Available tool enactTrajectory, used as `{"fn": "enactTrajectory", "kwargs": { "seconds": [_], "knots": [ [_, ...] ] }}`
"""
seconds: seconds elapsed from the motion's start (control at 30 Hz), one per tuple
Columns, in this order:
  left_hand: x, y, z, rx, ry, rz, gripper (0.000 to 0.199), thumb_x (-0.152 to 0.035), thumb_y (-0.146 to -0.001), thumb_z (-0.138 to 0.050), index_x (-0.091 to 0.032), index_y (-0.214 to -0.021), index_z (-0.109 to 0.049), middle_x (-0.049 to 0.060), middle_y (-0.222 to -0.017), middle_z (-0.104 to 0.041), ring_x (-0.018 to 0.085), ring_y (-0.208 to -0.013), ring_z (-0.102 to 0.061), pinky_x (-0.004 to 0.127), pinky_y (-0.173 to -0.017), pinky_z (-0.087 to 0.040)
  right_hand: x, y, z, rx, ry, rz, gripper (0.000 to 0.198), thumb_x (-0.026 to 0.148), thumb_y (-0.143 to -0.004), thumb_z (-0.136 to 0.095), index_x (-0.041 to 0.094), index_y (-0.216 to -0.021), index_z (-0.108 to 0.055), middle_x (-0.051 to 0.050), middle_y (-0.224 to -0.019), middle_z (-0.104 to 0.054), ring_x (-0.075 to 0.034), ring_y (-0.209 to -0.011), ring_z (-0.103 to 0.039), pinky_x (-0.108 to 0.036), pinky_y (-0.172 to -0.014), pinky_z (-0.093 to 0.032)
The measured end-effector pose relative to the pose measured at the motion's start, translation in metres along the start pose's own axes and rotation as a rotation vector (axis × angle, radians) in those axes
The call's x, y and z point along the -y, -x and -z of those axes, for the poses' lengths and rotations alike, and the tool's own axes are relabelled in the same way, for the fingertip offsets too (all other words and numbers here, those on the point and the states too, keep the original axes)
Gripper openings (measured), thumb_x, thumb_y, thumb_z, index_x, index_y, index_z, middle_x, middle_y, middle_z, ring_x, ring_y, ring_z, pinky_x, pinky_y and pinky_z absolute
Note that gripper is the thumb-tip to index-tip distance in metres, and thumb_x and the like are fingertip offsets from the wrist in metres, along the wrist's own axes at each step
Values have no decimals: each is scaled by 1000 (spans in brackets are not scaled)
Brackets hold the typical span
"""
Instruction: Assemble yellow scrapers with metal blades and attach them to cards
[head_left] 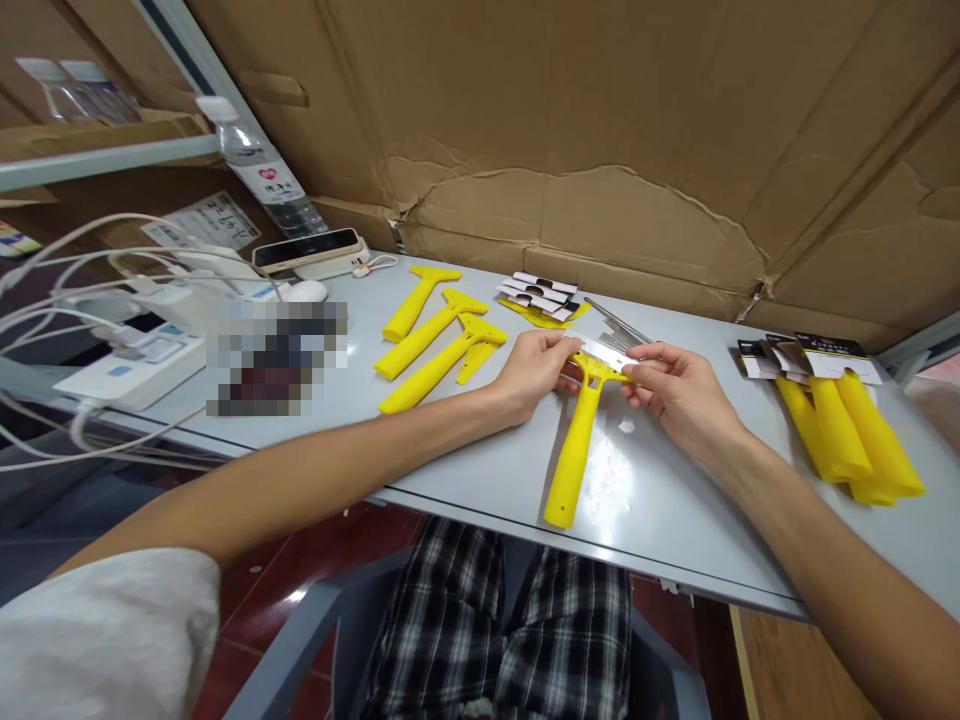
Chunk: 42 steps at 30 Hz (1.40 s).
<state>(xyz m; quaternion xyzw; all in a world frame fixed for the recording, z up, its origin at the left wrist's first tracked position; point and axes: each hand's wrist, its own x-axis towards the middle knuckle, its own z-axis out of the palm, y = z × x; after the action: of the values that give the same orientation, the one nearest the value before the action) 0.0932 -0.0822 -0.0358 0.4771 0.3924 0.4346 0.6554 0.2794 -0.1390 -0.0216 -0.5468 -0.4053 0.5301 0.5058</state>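
Observation:
Between my two hands is a yellow scraper (574, 460), its handle pointing toward me over the table. A thin, shiny metal blade (604, 353) lies along the scraper's head. My left hand (531, 372) is closed at the left end of the head, thumb on top and fingers partly hidden beneath. At the right end, my right hand (679, 392) pinches the corner of the head and blade between thumb and fingers. Just beyond the scraper lie slim metal pieces (619, 322) and a stack of folded cards (538, 295) with yellow parts under it.
Several yellow scraper handles (427, 368) lie left of my hands. Carded yellow scrapers (840, 420) are piled at the right. A power strip (135, 370) with tangled white cables, a phone (306, 248) and a water bottle (262, 175) occupy the left. Cardboard (585, 110) walls the back.

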Motion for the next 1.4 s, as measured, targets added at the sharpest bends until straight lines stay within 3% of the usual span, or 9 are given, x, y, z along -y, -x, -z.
{"fn": "enactTrajectory", "kwargs": {
  "seconds": [0.17, 0.43, 0.67, 1.07, 1.17, 1.3, 1.4],
  "knots": [
    [-1, 1, -1, -8, 16, -10, 22, -18, -96, -60, -13, -75, -64, 6, -72, -70, 13, -63, -68, 20, -51, -53, 2, 1, 1, 1, -66, -35, 50, 27, -68, -85, 13, -112, -64, -10, -97, -67, -12, -76, -67, -25, -67, -58],
    [-2, -1, -1, 28, -17, 20, 22, -18, -97, -54, -13, -80, -66, 9, -76, -73, 17, -64, -70, 24, -50, -55, 0, -2, -1, -81, -54, -11, 55, 22, -64, -82, 14, -113, -60, -7, -87, -66, -11, -69, -65, -25, -64, -57],
    [-8, -2, 1, 46, -48, 59, 14, -15, -96, -59, -12, -86, -67, 9, -83, -72, 11, -59, -65, 20, -45, -49, 4, -2, 0, -80, -16, 13, 53, 22, -66, -79, 13, -115, -59, -7, -85, -66, -13, -69, -65, -25, -64, -56],
    [-8, -1, -3, 66, 37, 41, 20, -5, -98, -57, -6, -81, -68, 8, -77, -72, 9, -62, -67, 21, -63, -59, 4, -4, 4, -58, -56, -24, 40, 19, -71, -76, 12, -106, -60, -10, -90, -67, -14, -69, -67, -23, -63, -57],
    [-7, -1, -2, 62, 35, 52, 13, -3, -97, -55, -5, -95, -68, 8, -78, -72, 10, -61, -68, 22, -63, -60, 4, -5, 3, -71, -53, -22, 41, 17, -70, -74, 12, -108, -60, -11, -87, -67, -16, -69, -68, -24, -62, -57],
    [-5, -2, 0, 14, 27, 70, 40, 0, -93, -56, -9, -131, -55, 5, -74, -72, 14, -59, -70, 26, -64, -62, 4, -5, 0, -110, -52, -1, 46, 16, -68, -73, 12, -112, -59, -8, -83, -66, -16, -65, -67, -25, -60, -56],
    [-6, -2, 2, 16, 29, 70, 43, -1, -92, -57, -12, -133, -52, 5, -73, -71, 14, -59, -70, 26, -63, -61, 4, -4, -1, -126, -54, 6, 48, 16, -67, -73, 13, -112, -58, -6, -82, -65, -16, -64, -66, -25, -58, -55]
  ]
}}
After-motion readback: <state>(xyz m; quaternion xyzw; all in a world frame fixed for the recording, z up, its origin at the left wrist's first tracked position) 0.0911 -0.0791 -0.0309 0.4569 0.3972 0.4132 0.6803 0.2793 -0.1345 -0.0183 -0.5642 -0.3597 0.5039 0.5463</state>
